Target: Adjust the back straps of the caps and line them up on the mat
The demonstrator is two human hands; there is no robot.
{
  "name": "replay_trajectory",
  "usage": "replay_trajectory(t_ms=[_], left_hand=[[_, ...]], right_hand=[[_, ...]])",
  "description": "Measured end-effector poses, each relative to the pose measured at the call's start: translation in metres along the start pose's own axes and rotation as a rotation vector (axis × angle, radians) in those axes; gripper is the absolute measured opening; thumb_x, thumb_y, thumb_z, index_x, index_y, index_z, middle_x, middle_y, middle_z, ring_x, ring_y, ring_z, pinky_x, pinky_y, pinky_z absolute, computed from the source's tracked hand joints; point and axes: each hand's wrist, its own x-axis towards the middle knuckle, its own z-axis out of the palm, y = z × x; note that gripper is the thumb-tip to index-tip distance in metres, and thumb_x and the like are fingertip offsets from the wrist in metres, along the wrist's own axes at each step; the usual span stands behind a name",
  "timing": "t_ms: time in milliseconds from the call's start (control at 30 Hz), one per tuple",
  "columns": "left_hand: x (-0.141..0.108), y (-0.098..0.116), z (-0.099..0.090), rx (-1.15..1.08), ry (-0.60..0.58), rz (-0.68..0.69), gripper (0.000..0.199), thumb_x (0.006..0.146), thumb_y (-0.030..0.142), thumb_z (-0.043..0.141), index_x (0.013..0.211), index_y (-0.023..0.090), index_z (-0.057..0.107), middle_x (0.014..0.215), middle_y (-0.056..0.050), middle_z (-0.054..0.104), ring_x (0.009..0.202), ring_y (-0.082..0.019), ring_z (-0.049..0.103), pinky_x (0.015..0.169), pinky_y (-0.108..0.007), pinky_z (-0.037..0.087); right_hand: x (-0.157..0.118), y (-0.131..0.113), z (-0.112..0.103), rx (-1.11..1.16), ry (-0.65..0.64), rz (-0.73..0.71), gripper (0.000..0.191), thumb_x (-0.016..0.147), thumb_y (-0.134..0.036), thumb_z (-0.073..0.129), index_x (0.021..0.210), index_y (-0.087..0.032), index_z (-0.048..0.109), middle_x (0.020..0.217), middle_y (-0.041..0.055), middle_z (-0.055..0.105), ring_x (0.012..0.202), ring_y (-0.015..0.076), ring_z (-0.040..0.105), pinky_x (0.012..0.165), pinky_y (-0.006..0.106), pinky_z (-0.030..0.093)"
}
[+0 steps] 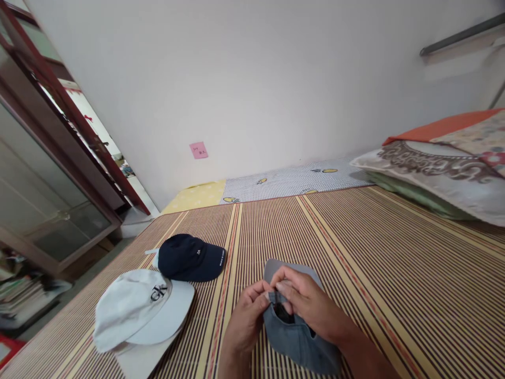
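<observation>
Slate-blue cloth cap [295, 342], pinched at its narrow back strap [273, 298] by left hand [246, 317] and right hand [310, 302], over brown-striped tan slatted mat [347, 231].

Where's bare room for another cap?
Widest: striped slatted mat between the right hand and the white patterned pillow; also beyond the grey-blue cloth cap, before the white checked cloth. Crowded: left, where the navy cloth cap and white cloth cap sit close.

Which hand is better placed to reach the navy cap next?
Probably the left hand: it is nearer the navy cap, just across the mat. The right hand is farther off, over the blue-gray cap. Both hands are on that cap, though.
</observation>
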Motion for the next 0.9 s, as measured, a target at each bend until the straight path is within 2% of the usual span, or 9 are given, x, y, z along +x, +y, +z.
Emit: replay_trajectory(t_ms=[133,267,367,533,700,900], left_hand=[[0.000,0.000,0.001,0.002,-0.015,0.015,0.039,0.076,0.046,0.088,0.073,0.015,0.066,0.062,0.000,0.059,0.060,-0.011,0.048,0.058,-0.021,0.033],[0.000,0.000,0.000,-0.029,0.020,0.012,0.039,0.073,0.045,0.090,0.074,0.014,0.066,0.067,0.000,0.060,0.060,-0.009,0.046,0.058,-0.020,0.033],[0.000,-0.002,-0.002,-0.035,0.057,0.026,0.042,0.073,0.046,0.090,0.074,0.014,0.065,0.064,0.001,0.058,0.058,-0.008,0.044,0.057,-0.020,0.030],[0.001,-0.007,-0.005,-0.039,0.050,0.032,0.040,0.075,0.045,0.089,0.075,0.013,0.064,0.064,0.001,0.057,0.057,-0.008,0.042,0.056,-0.020,0.028],[0.001,-0.009,-0.006,-0.031,0.028,0.009,0.038,0.076,0.043,0.089,0.077,0.014,0.064,0.065,0.001,0.058,0.057,-0.008,0.044,0.056,-0.019,0.029],[0.000,-0.005,-0.002,-0.067,0.007,0.030,0.035,0.077,0.040,0.088,0.078,0.014,0.065,0.068,0.002,0.058,0.061,-0.008,0.046,0.059,-0.019,0.033]], right_hand=[[0.000,-0.004,-0.004,0.019,-0.007,-0.002,0.025,0.104,-0.036,0.043,0.109,-0.019,0.061,0.068,-0.0053,0.052,0.057,0.0112,0.043,0.055,0.025,0.034],[-0.004,-0.007,-0.016,-0.078,0.005,0.012,0.034,0.102,-0.045,0.048,0.117,-0.019,0.065,0.082,0.0007,0.063,0.071,0.0152,0.059,0.069,0.030,0.046],[-0.008,-0.007,-0.028,-0.061,-0.059,0.071,0.031,0.098,-0.041,0.054,0.113,-0.018,0.068,0.087,0.0038,0.069,0.076,0.0178,0.064,0.075,0.033,0.049],[-0.012,-0.012,-0.034,-0.136,-0.046,0.075,0.012,0.082,-0.019,0.063,0.091,-0.019,0.072,0.077,-0.0007,0.065,0.071,0.0147,0.057,0.067,0.028,0.042],[-0.011,-0.020,-0.030,-0.137,-0.038,0.070,0.010,0.079,-0.017,0.063,0.086,-0.019,0.071,0.072,-0.0024,0.060,0.067,0.0136,0.052,0.063,0.027,0.038],[-0.012,-0.020,-0.029,-0.153,-0.053,0.087,0.007,0.085,-0.022,0.063,0.085,-0.019,0.070,0.069,-0.0027,0.059,0.065,0.0131,0.051,0.062,0.027,0.039]])
